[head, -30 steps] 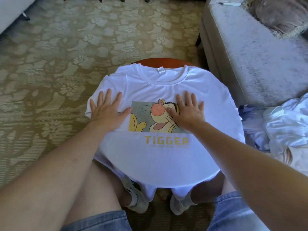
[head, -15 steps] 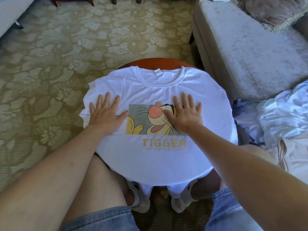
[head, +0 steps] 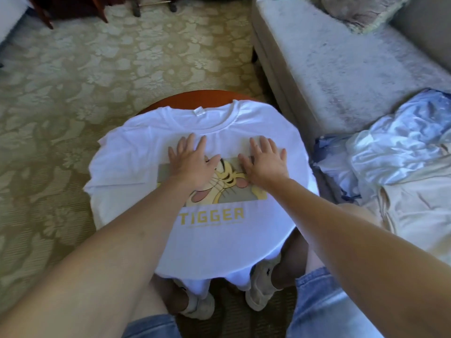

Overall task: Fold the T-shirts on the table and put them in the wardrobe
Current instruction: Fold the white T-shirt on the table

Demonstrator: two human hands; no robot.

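White Tigger T-shirt (head: 136, 172) is spread face-up over the round wooden table (head: 195, 98). Left hand (head: 192, 164) and right hand (head: 264, 164) are pressed flat on its print, fingers straight and splayed, nothing gripped.

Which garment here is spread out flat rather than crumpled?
The white TIGGER T-shirt on the round table, under the left hand and right hand; the other garments lie crumpled at the right.
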